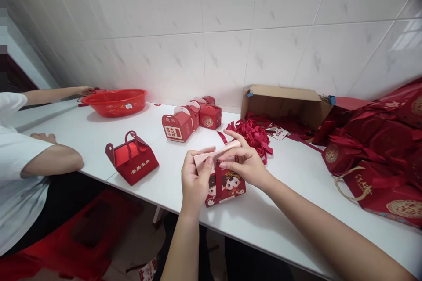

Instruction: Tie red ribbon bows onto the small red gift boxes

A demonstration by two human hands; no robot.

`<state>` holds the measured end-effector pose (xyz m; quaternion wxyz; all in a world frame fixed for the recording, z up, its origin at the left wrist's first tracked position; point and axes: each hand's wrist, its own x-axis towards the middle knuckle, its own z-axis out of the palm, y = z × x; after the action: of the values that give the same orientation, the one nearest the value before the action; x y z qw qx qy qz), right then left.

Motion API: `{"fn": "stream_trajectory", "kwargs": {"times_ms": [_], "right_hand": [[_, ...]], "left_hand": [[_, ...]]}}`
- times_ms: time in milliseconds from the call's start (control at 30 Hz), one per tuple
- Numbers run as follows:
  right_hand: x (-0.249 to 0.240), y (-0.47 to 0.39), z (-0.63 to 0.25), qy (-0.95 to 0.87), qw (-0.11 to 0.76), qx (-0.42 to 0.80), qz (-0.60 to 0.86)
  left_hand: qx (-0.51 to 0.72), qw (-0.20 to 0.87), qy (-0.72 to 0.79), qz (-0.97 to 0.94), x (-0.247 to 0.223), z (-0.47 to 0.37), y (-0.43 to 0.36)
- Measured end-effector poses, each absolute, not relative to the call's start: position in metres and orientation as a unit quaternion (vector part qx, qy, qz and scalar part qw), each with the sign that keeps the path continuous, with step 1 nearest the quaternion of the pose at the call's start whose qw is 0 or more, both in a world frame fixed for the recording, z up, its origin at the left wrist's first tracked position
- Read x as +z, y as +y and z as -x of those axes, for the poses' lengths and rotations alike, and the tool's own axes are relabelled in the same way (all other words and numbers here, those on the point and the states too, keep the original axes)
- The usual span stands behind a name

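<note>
A red gift box [233,184] printed with cartoon faces stands near the table's front edge, a dark red ribbon [219,180] running down its front. My left hand [197,175] grips the box's pale top flap from the left, thumb in front and fingers behind. On the right side, my right hand [245,162] pinches at the ribbon by the top of the box, thumb and fingers close together with one finger raised. The ribbon's upper end is partly hidden by my fingers. Just behind lies a heap of red ribbons [252,138].
Several red boxes [178,127] stand toward the wall. A rope-handled red box [136,164] and a red basin [115,103] are at left, beside a co-worker's arm [56,94]. An open cardboard box [280,92] and piled red gift bags [379,184] occupy the right.
</note>
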<state>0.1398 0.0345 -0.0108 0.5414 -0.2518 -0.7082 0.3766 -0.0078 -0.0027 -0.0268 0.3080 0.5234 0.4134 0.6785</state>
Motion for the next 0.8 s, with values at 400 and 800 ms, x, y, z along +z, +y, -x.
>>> {"fn": "stream_trajectory", "kwargs": {"times_ms": [400,800], "right_hand": [[-0.02,0.038,-0.14,-0.706,0.571,0.347,0.236],[-0.021,0.034,-0.133,-0.654,0.618,0.361,0.246]], "left_hand": [[0.692,0.202,0.456,-0.523,-0.034,-0.006,-0.003],[0.703,0.255,0.41,-0.522,-0.041,-0.007,-0.006]]}}
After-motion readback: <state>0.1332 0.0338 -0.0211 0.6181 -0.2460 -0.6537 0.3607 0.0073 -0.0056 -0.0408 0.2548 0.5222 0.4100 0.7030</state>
